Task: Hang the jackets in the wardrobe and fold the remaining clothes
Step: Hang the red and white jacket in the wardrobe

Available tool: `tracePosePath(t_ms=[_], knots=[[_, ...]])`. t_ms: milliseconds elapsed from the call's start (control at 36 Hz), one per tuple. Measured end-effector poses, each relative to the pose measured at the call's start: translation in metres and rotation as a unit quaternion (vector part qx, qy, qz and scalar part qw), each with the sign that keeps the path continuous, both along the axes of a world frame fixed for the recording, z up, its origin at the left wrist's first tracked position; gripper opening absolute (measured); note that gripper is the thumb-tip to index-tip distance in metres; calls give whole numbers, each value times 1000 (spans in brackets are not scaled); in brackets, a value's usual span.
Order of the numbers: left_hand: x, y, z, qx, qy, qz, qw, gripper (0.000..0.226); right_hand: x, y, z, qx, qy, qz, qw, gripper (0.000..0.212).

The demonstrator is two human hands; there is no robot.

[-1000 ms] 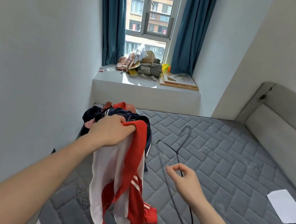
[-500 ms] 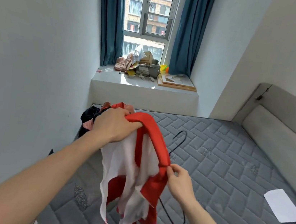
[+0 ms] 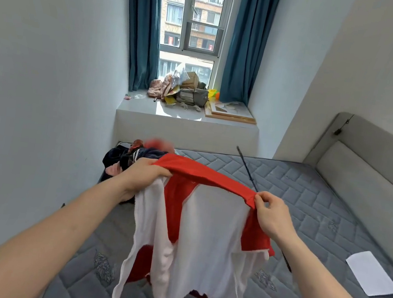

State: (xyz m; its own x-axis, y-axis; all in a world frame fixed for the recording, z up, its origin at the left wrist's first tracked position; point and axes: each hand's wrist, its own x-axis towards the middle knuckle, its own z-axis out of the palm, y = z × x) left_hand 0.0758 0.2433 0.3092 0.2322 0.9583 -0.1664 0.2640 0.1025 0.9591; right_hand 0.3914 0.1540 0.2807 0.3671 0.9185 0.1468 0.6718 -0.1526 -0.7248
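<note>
Red jacket stretched between left hand and right hand.

— What's on the window ledge?
— A heap of bags and boxes, a flat board beside it, teal curtains either side.
— And the mattress?
— A white paper sheet (near the grey headboard).

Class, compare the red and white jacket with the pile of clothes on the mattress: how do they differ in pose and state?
The red and white jacket is lifted off the mattress; the pile of clothes lies on it. The jacket is spread between the left hand and right hand; the pile is bunched and untouched. The jacket is bright; the pile is mostly dark. Neither is hung or folded.
</note>
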Motion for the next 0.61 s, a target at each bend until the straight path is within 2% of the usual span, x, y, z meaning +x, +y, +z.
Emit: tracePosePath(t_ms=[83,139,250,389,528,611], knots=[[5,-1,11,-24,-36,-33,999,21,0,-4,-6,-20,18,13,1000,15],[6,-2,17,-42,-34,-30,998,17,-1,-9,-8,-21,38,16,999,10],[6,0,15,-60,9,1,998,6,-3,-25,-1,-16,78,42,996,28],[6,9,0,-106,25,85,990,33,-7,-46,6,11,29,69,997,22],[2,16,-11,-125,20,122,984,20,-11,-69,11,22,12,72,997,25],[3,19,-13,-111,13,146,983,24,-12,-78,14,17,6,83,996,27]])
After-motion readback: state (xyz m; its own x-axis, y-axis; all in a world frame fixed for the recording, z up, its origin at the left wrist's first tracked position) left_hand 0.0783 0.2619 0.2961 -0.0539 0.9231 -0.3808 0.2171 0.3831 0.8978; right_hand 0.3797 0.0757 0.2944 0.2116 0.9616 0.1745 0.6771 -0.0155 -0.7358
